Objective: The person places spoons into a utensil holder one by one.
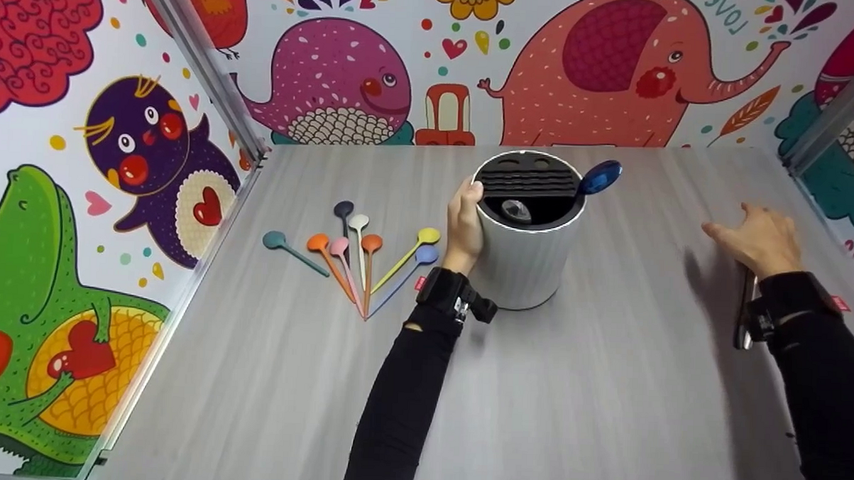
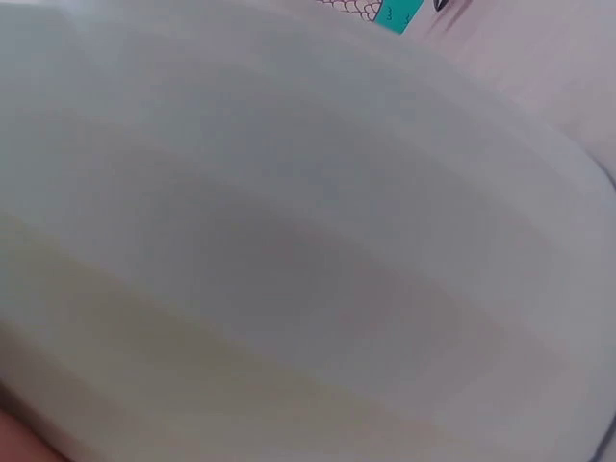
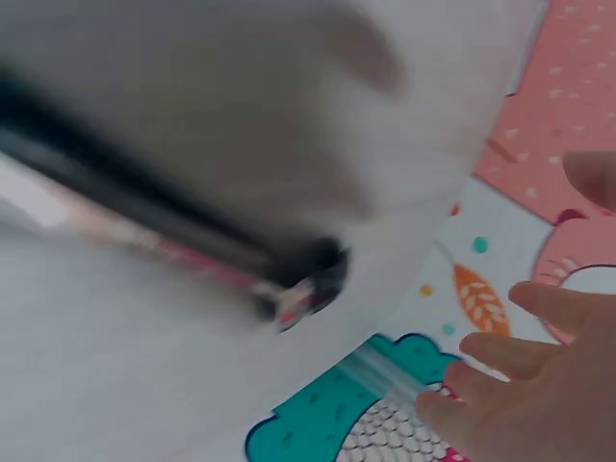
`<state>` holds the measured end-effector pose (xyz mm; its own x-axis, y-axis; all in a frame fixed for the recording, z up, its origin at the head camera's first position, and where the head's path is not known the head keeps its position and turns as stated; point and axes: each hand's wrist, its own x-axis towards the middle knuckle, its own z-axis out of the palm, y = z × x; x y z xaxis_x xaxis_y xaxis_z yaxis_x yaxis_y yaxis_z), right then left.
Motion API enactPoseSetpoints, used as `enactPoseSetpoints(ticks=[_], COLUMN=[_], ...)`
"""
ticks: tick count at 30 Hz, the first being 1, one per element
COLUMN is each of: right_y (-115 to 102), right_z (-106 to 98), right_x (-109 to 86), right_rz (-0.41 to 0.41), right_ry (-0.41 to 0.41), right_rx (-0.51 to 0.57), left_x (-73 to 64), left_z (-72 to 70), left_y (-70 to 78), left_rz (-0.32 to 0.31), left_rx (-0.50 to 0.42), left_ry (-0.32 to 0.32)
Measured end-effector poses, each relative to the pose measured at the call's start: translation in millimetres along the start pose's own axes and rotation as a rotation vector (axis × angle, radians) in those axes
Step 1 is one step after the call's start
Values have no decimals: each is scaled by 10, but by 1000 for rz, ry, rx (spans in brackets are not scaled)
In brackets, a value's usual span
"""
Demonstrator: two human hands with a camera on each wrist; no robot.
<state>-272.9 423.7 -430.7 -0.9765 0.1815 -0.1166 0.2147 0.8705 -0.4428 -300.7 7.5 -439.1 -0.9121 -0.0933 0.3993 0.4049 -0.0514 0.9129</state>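
In the head view my left hand (image 1: pixel 465 223) holds the left side of a pale ribbed utensil holder (image 1: pixel 525 265), thumb at its rim. The holder stands upright, with a slotted black insert (image 1: pixel 528 183) in its mouth. A blue spoon (image 1: pixel 601 177) leans out over its right rim, and a silver spoon bowl (image 1: pixel 517 211) shows inside. In the left wrist view the holder's wall (image 2: pixel 308 241) fills nearly everything. My right hand (image 1: pixel 764 241) is over the table at the right, fingers spread. Beneath its wrist lies a long, dark, shiny utensil (image 3: pixel 144 192), partly hidden in the head view.
Several coloured spoons lie fanned on the table left of the holder, including a teal spoon (image 1: pixel 295 253), a yellow spoon (image 1: pixel 405 260) and a blue-violet spoon (image 1: pixel 404 278). Printed panels wall the grey table (image 1: pixel 570 415) at the back (image 1: pixel 468 71) and both sides.
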Motion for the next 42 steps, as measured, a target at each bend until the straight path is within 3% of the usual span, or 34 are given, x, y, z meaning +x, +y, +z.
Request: enactPoseSetpoints(ticks=[7, 13, 19, 23, 27, 31, 35, 42], right_y=[240, 387, 385, 374, 362, 359, 344, 249], right_z=[104, 128, 137, 157, 203, 264, 304, 382], right_x=[-12, -22, -29, -38, -32, -15, 9, 65], right_rz=[0, 39, 44, 45, 6, -49, -75, -110], right_ry=[-25, -110, -157, -121, -15, 80, 92, 78], right_rx=[-145, -139, -148, -160, -154, -147, -141, -165], left_x=[-10, -7, -2, -7, -10, -59, -117, -112], left_z=[9, 33, 34, 29, 20, 3, -13, -30], left_y=[-14, 14, 27, 16, 35, 204, 393, 393], left_rz=[-10, -9, -7, -7, -19, -28, -20, -17], left_rx=[-2, 6, 21, 21, 10, 7, 13, 14], left_ry=[2, 7, 12, 1, -9, -13, -12, -14])
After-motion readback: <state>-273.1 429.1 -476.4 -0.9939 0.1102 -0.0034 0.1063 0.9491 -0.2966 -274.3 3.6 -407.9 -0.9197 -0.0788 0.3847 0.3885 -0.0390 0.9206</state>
